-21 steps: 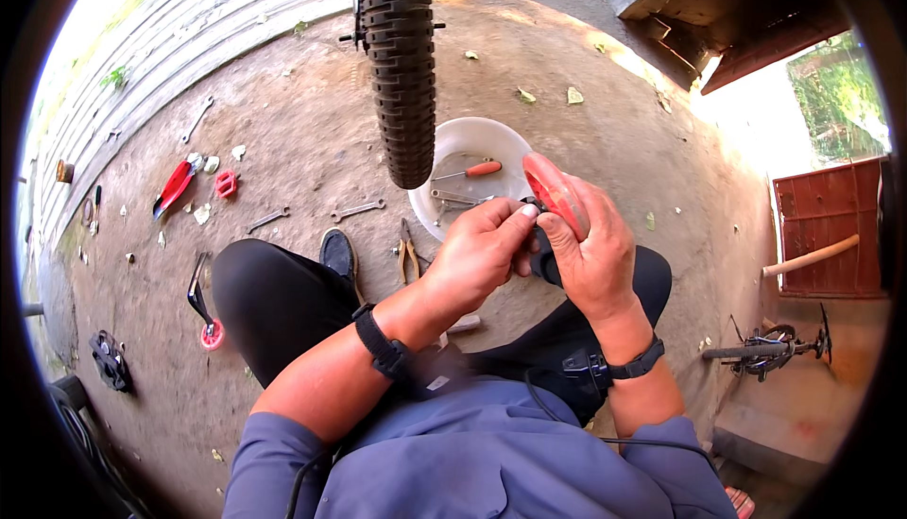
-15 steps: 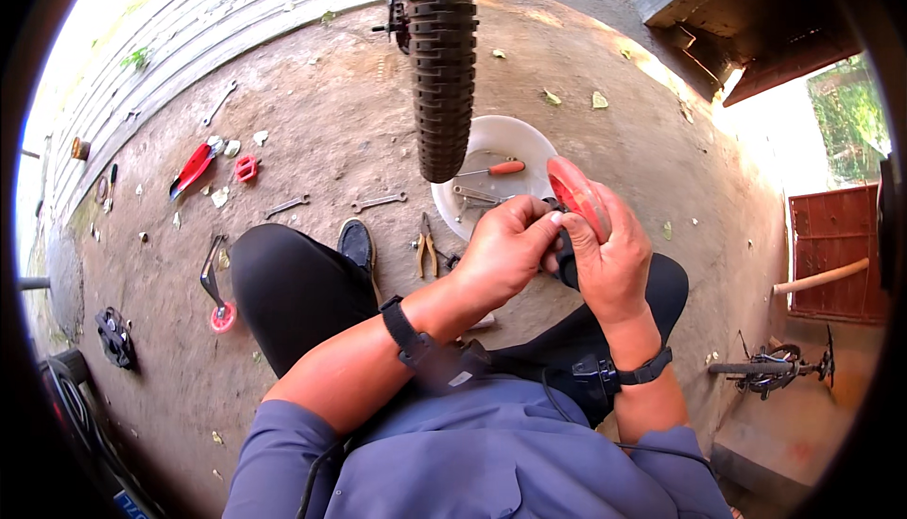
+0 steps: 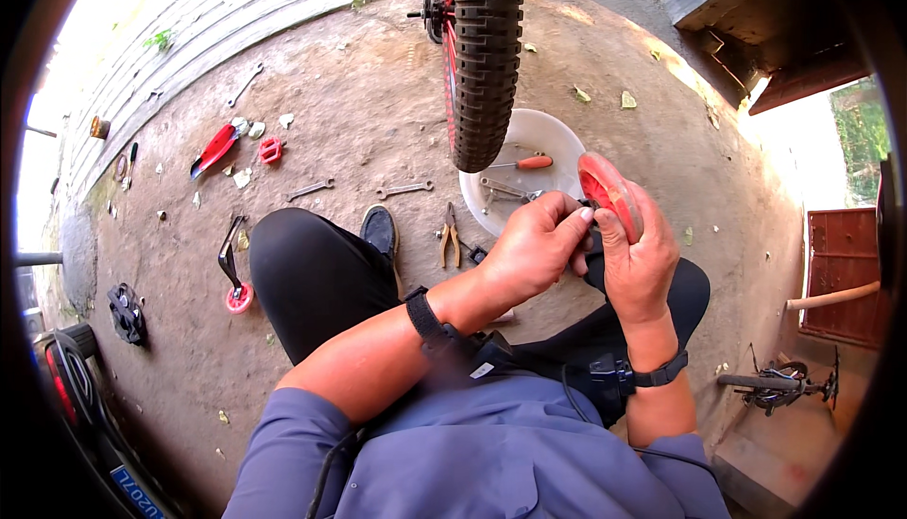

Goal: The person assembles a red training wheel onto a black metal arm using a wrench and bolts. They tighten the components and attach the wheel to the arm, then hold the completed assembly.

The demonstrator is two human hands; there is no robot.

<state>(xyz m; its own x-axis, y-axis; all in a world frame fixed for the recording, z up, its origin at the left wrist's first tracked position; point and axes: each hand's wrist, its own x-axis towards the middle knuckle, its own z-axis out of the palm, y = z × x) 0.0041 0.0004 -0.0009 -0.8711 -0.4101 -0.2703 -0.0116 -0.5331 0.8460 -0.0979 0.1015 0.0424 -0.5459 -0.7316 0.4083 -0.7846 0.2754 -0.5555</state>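
My right hand point(image 3: 635, 259) is wrapped round a small red wheel point(image 3: 609, 188), a training wheel held up over my right knee. My left hand point(image 3: 543, 247) is closed at the wheel's hub, its thumb and finger pinching a dark part there. What exactly they pinch is mostly hidden by the fingers. Just beyond my hands, a white round tub point(image 3: 556, 127) holds a screwdriver with an orange handle point(image 3: 535, 162) and some metal wrenches point(image 3: 505, 187). Above the tub hangs a knobby black bicycle tire point(image 3: 487, 56).
Pliers point(image 3: 451, 236) and wrenches point(image 3: 404, 187) lie on the ground ahead. Leftward are a red pedal point(image 3: 271, 151), a red and black saddle-like piece point(image 3: 215, 149), and another small wheel point(image 3: 239, 298) on a black bracket. A small bicycle point(image 3: 784, 382) stands at the right.
The view has shifted slightly, so the scene sits farther right. Both hands stay at the wheel, which has turned a little, showing more of its red inner side.
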